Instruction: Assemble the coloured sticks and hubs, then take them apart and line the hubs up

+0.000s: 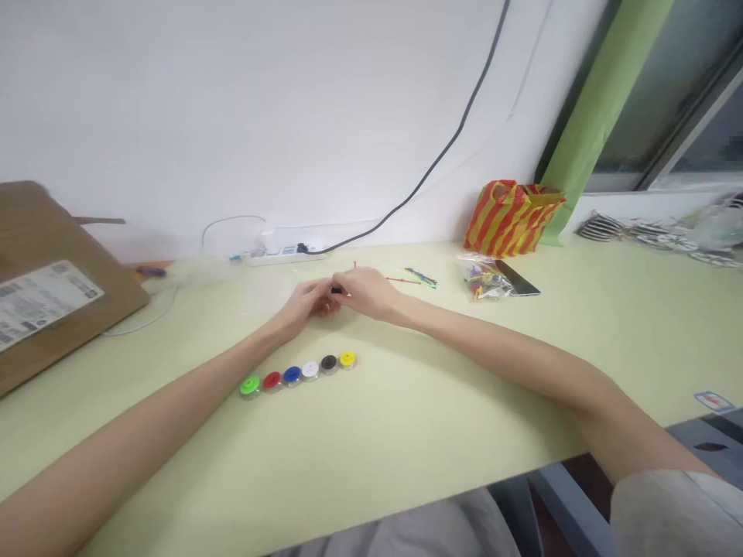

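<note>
My left hand and my right hand meet above the table near the wall, fingers closed. Between their fingertips shows a small black piece, mostly hidden, its kind too small to make out. Closer to me lies a slanting row of small round pieces with coloured tops and clear bases: green, red, blue, white, black and yellow. Just right of my right hand, a thin red stick lies beside a bunch of coloured sticks.
A clear bag of colourful parts touches a dark flat device. Behind them stands a striped red-yellow bag. A cardboard box leans in at left. Along the wall lies a power strip with a black cable.
</note>
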The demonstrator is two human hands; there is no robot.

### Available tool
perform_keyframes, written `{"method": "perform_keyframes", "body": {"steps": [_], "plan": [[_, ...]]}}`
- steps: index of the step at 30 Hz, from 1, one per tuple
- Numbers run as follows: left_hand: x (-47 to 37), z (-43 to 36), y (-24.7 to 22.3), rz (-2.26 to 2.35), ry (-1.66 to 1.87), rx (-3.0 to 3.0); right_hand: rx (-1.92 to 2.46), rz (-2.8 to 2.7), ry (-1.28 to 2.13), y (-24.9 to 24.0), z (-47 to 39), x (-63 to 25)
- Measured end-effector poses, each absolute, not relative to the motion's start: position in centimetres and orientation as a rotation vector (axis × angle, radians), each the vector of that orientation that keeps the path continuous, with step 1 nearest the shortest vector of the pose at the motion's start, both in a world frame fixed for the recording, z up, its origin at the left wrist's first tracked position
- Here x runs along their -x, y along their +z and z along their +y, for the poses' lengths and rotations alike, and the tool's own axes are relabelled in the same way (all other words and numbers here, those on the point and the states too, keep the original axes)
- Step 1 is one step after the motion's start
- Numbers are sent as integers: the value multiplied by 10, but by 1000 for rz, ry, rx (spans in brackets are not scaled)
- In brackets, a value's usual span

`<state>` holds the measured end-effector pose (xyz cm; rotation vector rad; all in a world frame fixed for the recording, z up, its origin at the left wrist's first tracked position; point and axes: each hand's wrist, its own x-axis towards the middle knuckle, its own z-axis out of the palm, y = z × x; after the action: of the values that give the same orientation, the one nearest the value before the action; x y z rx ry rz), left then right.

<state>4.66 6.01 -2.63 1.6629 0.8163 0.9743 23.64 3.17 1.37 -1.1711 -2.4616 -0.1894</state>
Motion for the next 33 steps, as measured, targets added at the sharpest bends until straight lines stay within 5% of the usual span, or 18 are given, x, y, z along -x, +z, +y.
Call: {"method": "perform_keyframes", "body": {"steps": [7,15,22,33], "plan": [[-44,56,-21,814,961,-1642,1061,-2430,-129,8,43,-246],[-46,58,-23,858,969,-1654,1427,-2273,-164,38,91,-337],[-46,58,-21,870,950,-1676,1789,-2276,473,25,120,-430],[-47,56,-19,894,939,-1700,1839,-2292,586,3,124,-434]]}}
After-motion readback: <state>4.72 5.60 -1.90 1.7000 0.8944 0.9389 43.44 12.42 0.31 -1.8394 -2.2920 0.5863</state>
